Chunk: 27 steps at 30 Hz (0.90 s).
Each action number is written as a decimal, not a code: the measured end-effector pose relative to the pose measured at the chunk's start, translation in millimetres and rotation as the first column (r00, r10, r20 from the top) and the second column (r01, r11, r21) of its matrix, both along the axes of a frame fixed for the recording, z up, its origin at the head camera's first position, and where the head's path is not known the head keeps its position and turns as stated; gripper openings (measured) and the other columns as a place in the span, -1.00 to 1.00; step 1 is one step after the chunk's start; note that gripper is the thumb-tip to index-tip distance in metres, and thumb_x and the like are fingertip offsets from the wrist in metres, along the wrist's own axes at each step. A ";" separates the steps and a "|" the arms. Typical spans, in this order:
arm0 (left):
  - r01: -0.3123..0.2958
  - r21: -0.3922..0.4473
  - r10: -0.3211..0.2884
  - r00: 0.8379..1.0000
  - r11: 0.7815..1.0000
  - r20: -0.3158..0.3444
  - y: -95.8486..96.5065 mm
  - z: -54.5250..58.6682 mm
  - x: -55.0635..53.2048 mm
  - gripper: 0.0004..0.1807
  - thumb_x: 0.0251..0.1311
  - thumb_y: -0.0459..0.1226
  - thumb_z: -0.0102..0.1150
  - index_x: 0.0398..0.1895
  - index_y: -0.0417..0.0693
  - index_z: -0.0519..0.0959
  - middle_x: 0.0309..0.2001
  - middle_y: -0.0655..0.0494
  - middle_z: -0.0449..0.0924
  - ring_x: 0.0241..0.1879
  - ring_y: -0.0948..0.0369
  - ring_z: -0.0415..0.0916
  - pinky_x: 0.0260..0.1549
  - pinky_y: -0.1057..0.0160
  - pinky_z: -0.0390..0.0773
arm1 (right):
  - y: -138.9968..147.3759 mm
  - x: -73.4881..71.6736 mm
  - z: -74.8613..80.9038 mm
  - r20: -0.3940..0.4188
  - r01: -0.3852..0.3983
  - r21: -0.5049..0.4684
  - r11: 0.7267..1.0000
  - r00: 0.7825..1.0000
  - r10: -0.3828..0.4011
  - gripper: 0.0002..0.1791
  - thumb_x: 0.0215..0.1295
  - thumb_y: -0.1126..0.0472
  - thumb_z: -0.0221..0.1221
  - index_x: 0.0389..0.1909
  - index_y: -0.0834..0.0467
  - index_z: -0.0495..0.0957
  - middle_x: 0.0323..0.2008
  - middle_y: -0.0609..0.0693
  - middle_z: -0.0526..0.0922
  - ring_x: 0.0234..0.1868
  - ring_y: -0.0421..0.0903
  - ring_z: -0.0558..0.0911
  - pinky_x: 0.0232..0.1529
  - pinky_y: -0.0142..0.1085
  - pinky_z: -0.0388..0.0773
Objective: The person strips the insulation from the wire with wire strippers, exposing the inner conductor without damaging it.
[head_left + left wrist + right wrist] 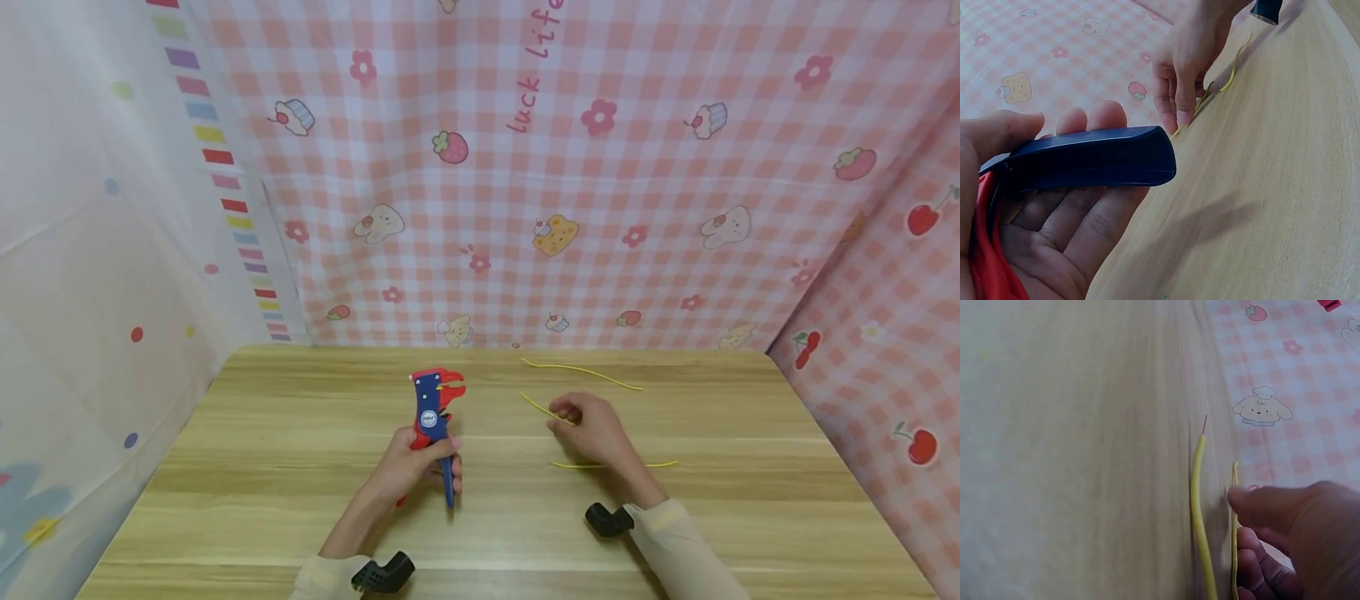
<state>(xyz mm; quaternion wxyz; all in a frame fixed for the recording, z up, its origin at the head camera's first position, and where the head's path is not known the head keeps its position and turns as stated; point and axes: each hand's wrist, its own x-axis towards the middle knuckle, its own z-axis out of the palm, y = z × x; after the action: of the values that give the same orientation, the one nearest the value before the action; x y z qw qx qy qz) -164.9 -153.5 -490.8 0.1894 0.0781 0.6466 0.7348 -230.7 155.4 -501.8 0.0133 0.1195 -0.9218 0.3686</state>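
Note:
My left hand (420, 467) grips a wire stripper (429, 400) with blue and red handles, its red jaws pointing up and away. In the left wrist view one blue handle (1097, 159) lies across the curled fingers. My right hand (592, 425) pinches a thin yellow wire (535, 404) between thumb and fingers, low over the table. Part of that wire is hidden by the hand. A second yellow wire (652, 464) lies under the right wrist; the right wrist view shows a yellow wire (1198, 500) with a bare copper end. The stripper and the held wire are apart.
Farther back on the wooden table (247, 467) lies another yellow wire (585, 369). A pink checked cloth (480, 183) hangs behind the table's back edge, with more cloth at both sides. Each wrist wears a black camera mount (384, 573).

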 end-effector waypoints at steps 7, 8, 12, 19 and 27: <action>0.001 0.001 -0.001 1.000 1.000 -0.002 1.0 -0.9 -0.9 -0.69 0.50 -0.29 0.08 0.01 -0.45 0.37 -0.46 0.11 0.72 -0.47 0.16 0.75 -0.25 0.11 0.79 | 0.4 -2.5 0.3 -0.026 -0.009 0.020 1.000 1.000 0.010 -0.96 0.29 0.26 0.36 -0.29 0.14 0.71 -0.39 -0.06 0.69 -0.34 -0.20 0.58 -0.23 -0.34 0.55; 0.002 -0.001 -0.002 1.000 1.000 -0.003 0.9 -1.1 -0.8 -0.69 0.50 -0.29 0.08 0.00 -0.46 0.38 -0.47 0.11 0.72 -0.47 0.16 0.75 -0.25 0.11 0.79 | 0.0 -2.8 -0.4 -0.023 -0.010 0.025 1.000 1.000 0.011 -0.97 0.29 0.26 0.36 -0.31 0.13 0.70 -0.40 -0.06 0.68 -0.34 -0.20 0.57 -0.24 -0.34 0.54; 0.007 -0.004 -0.007 1.000 1.000 0.002 1.0 -2.0 -0.8 -0.74 0.50 -0.28 0.08 -0.05 -0.39 0.41 -0.46 0.11 0.72 -0.47 0.16 0.75 -0.24 0.11 0.79 | -2.5 -3.9 -2.2 -0.015 0.004 0.059 0.998 1.000 -0.003 -0.94 0.31 0.28 0.32 -0.36 0.09 0.67 -0.41 -0.04 0.62 -0.34 -0.18 0.53 -0.23 -0.31 0.49; 0.018 0.022 -0.019 1.000 1.000 0.025 3.2 -2.9 0.7 -0.69 0.47 -0.22 0.15 -0.04 -0.34 0.41 -0.45 0.09 0.71 -0.47 0.15 0.75 -0.24 0.09 0.79 | -2.4 -1.2 -1.0 -0.015 0.007 0.098 0.995 1.000 -0.005 -0.92 0.29 0.31 0.30 -0.39 0.11 0.61 -0.41 -0.03 0.57 -0.35 -0.16 0.49 -0.27 -0.31 0.45; 0.025 0.028 -0.025 0.999 0.999 0.033 5.5 -2.3 1.6 -0.64 0.46 -0.22 0.17 0.03 -0.37 0.39 -0.45 0.07 0.71 -0.47 0.14 0.74 -0.24 0.07 0.80 | 3.7 4.9 6.2 -0.021 -0.027 0.031 0.999 0.999 0.027 -0.94 0.27 0.35 0.27 -0.34 0.15 0.59 -0.47 -0.05 0.59 -0.42 -0.19 0.49 -0.37 -0.39 0.44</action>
<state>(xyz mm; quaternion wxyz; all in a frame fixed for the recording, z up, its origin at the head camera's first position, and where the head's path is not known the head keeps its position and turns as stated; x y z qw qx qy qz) -163.3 -148.1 -493.2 0.2081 0.0766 0.6323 0.7423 -225.8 159.1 -495.5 0.0162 0.1359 -0.9255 0.3531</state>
